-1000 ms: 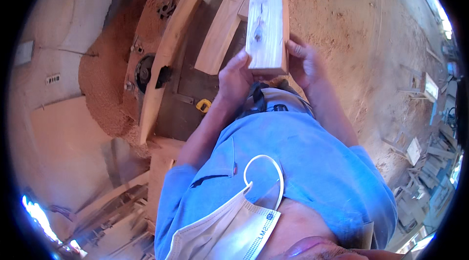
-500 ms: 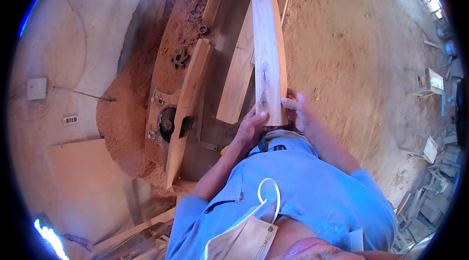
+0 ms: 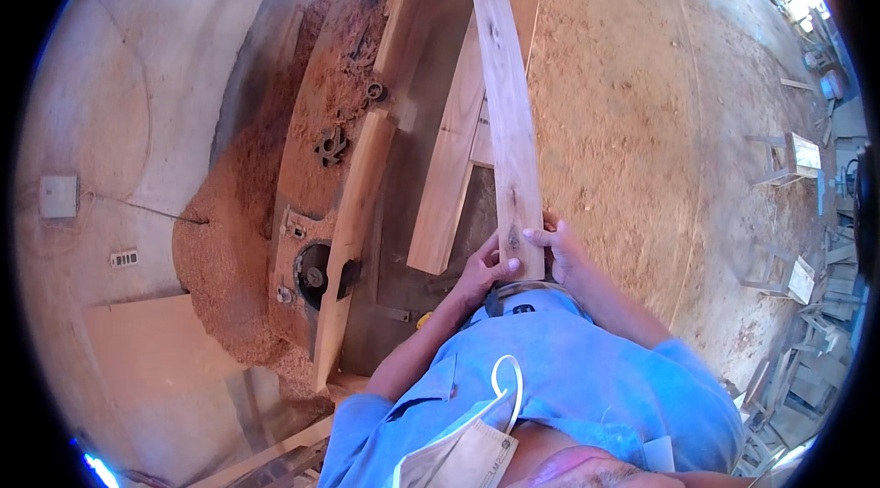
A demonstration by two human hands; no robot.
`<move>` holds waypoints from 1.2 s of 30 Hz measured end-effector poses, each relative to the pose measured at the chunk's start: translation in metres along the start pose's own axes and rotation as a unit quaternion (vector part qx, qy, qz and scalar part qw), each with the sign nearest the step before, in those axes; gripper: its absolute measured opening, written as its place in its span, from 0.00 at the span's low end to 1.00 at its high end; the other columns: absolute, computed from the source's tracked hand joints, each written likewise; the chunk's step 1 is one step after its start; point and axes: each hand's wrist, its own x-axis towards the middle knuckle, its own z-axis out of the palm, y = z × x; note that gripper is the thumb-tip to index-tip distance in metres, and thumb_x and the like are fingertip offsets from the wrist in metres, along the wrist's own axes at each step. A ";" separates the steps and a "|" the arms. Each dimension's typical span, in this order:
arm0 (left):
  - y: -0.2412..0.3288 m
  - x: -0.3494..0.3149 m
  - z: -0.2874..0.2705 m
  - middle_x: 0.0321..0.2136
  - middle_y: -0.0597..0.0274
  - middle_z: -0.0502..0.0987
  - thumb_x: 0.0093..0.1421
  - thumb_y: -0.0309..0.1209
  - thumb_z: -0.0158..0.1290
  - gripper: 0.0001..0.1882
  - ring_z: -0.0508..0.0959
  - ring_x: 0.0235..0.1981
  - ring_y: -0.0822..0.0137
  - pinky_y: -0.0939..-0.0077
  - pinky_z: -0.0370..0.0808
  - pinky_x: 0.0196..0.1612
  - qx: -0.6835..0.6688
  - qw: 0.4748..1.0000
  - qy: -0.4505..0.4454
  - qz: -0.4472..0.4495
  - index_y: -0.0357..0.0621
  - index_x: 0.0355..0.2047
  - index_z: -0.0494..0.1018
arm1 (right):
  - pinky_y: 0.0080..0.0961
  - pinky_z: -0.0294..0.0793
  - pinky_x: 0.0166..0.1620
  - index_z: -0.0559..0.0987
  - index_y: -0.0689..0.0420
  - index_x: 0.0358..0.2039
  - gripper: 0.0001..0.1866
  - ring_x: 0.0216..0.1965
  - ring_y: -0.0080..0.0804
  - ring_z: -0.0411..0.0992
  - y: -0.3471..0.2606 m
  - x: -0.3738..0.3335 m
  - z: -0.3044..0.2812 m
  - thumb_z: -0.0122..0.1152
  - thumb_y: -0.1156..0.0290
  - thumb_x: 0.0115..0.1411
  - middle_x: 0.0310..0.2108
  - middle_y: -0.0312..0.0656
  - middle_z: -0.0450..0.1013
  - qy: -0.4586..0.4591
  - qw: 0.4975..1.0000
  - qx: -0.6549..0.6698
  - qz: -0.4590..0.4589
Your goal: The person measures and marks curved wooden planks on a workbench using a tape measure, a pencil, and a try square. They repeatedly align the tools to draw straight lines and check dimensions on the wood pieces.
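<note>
Sawdust [image 3: 215, 268] lay heaped at left, beside a black round cutter [image 3: 313, 276] and a notched wooden bar [image 3: 353, 222]. Next came a pale board [image 3: 445, 204], lying on a dark tabletop [image 3: 394, 241]. The left hand [image 3: 486, 274] gripped the near end of a long wooden plank [image 3: 513, 140], thumb on top; the plank stretched away from the blue shirt [image 3: 550, 350]. The right hand [image 3: 561, 248] clasped its right edge, thumb likewise on top.

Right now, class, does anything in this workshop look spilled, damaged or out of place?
Yes. Reddish-brown sawdust is heaped beside the pale wall, as if spilled, and a dark, toothed metal piece lies amid shavings, perhaps misplaced. The white face mask dangles, unfastened on one side. Dark knots mark the long pale wooden board.
</note>
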 end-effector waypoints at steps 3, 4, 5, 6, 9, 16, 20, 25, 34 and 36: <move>-0.006 0.015 0.002 0.60 0.52 0.69 0.56 0.38 0.65 0.47 0.72 0.57 0.62 0.65 0.69 0.60 0.042 0.998 -0.052 0.001 0.46 0.71 0.52 | 0.37 0.79 0.51 0.68 0.68 0.56 0.34 0.44 0.39 0.77 -0.008 -0.006 -0.011 0.66 0.76 0.48 0.47 0.52 0.75 0.015 0.999 0.004 -0.034; -0.007 0.019 0.005 0.60 0.51 0.69 0.56 0.38 0.65 0.48 0.72 0.57 0.62 0.65 0.69 0.60 0.059 0.996 -0.066 -0.010 0.46 0.71 0.51 | 0.37 0.79 0.50 0.68 0.68 0.56 0.34 0.44 0.39 0.77 -0.009 -0.007 -0.017 0.66 0.76 0.47 0.46 0.51 0.75 0.025 0.999 0.004 -0.042; -0.014 0.028 0.001 0.57 0.49 0.71 0.57 0.38 0.64 0.46 0.73 0.55 0.62 0.64 0.70 0.59 0.121 0.990 -0.076 -0.020 0.44 0.71 0.53 | 0.36 0.79 0.50 0.68 0.68 0.56 0.34 0.44 0.39 0.78 -0.011 -0.006 -0.031 0.66 0.75 0.47 0.46 0.51 0.75 0.036 0.998 0.004 -0.051; -0.016 0.035 0.003 0.56 0.48 0.71 0.58 0.38 0.64 0.45 0.73 0.55 0.62 0.64 0.70 0.58 0.155 0.983 -0.098 -0.016 0.43 0.70 0.53 | 0.36 0.80 0.49 0.68 0.68 0.56 0.35 0.43 0.39 0.78 -0.014 -0.006 -0.047 0.66 0.75 0.46 0.45 0.51 0.75 0.047 0.997 0.003 -0.057; -0.032 0.051 0.010 0.55 0.43 0.72 0.60 0.38 0.61 0.42 0.75 0.53 0.57 0.63 0.71 0.57 0.270 0.954 -0.128 -0.003 0.37 0.69 0.55 | 0.35 0.79 0.49 0.68 0.67 0.57 0.38 0.43 0.39 0.78 -0.029 -0.007 -0.090 0.67 0.70 0.44 0.46 0.50 0.75 0.023 0.997 -0.039 -0.060; -0.029 0.047 0.011 0.52 0.52 0.75 0.64 0.36 0.58 0.38 0.75 0.50 0.65 0.68 0.72 0.55 0.376 0.924 -0.070 -0.006 0.36 0.69 0.54 | 0.30 0.75 0.53 0.68 0.68 0.59 0.44 0.47 0.35 0.76 -0.046 -0.064 -0.175 0.68 0.65 0.39 0.47 0.47 0.75 0.043 0.986 -0.143 -0.076; -0.034 0.039 0.013 0.45 0.56 0.78 0.63 0.37 0.58 0.36 0.76 0.47 0.67 0.70 0.72 0.54 0.320 0.947 -0.018 -0.006 0.35 0.67 0.59 | 0.31 0.72 0.56 0.65 0.69 0.61 0.50 0.51 0.38 0.73 -0.047 -0.108 -0.203 0.73 0.66 0.35 0.51 0.49 0.72 0.094 0.951 -0.273 -0.108; -0.049 0.060 0.011 0.50 0.56 0.76 0.64 0.32 0.58 0.36 0.74 0.50 0.70 0.73 0.70 0.56 0.311 0.950 -0.029 -0.005 0.31 0.67 0.56 | 0.36 0.66 0.61 0.59 0.66 0.64 0.54 0.60 0.43 0.65 -0.002 -0.129 -0.251 0.77 0.68 0.36 0.60 0.53 0.63 0.214 0.836 -0.475 -0.174; -0.024 0.061 0.056 0.43 0.58 0.79 0.63 0.31 0.57 0.33 0.76 0.44 0.72 0.77 0.72 0.51 0.343 0.938 0.019 0.032 0.25 0.64 0.59 | 0.41 0.72 0.47 0.67 0.57 0.59 0.41 0.43 0.50 0.71 0.005 -0.117 -0.252 0.72 0.70 0.42 0.44 0.52 0.70 0.323 0.688 -0.592 -0.266; -0.026 0.062 0.052 0.46 0.54 0.79 0.64 0.30 0.56 0.35 0.77 0.45 0.71 0.76 0.72 0.51 0.347 0.938 0.005 0.008 0.24 0.65 0.56 | 0.41 0.72 0.48 0.67 0.57 0.59 0.41 0.45 0.49 0.71 0.005 -0.118 -0.265 0.72 0.70 0.42 0.45 0.51 0.70 0.324 0.681 -0.595 -0.278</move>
